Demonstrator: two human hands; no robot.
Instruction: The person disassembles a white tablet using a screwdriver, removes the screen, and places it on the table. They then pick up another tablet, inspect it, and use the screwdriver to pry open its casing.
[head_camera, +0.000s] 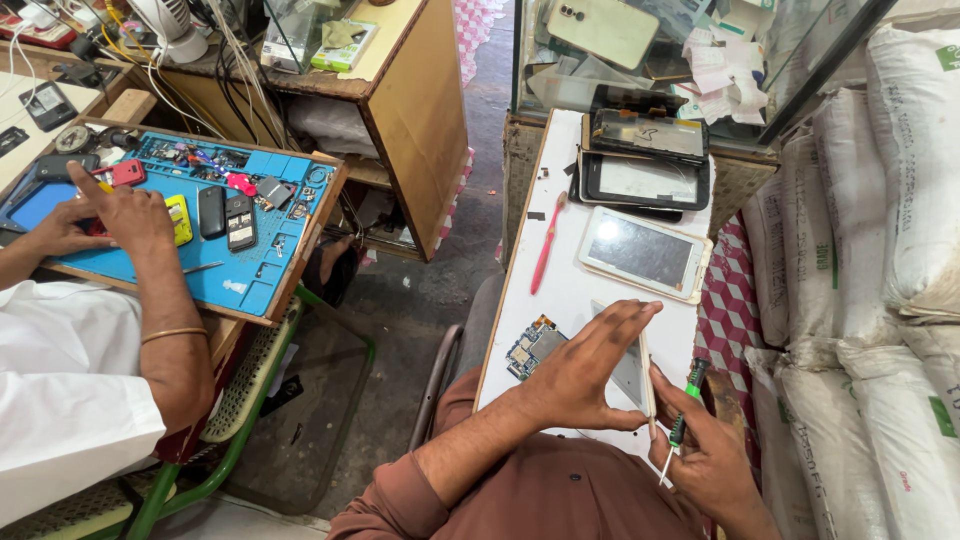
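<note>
My left hand (585, 365) grips a thin white tablet panel (634, 372) stood on its edge over a white board (570, 290). My right hand (712, 455) touches the panel's lower right edge and holds a green-handled screwdriver (688, 400). A small blue circuit board (533, 346) lies just left of my left hand. Farther up the board rest a white tablet (645, 252), a pink toothbrush (547, 243) and a stack of dark screens (645, 165).
A co-worker in a white shirt (60, 390) sits at left with both hands on a blue repair mat (250, 265) holding several small phones and parts. White sacks (890, 220) line the right. A wooden cabinet (420, 110) stands behind the gap.
</note>
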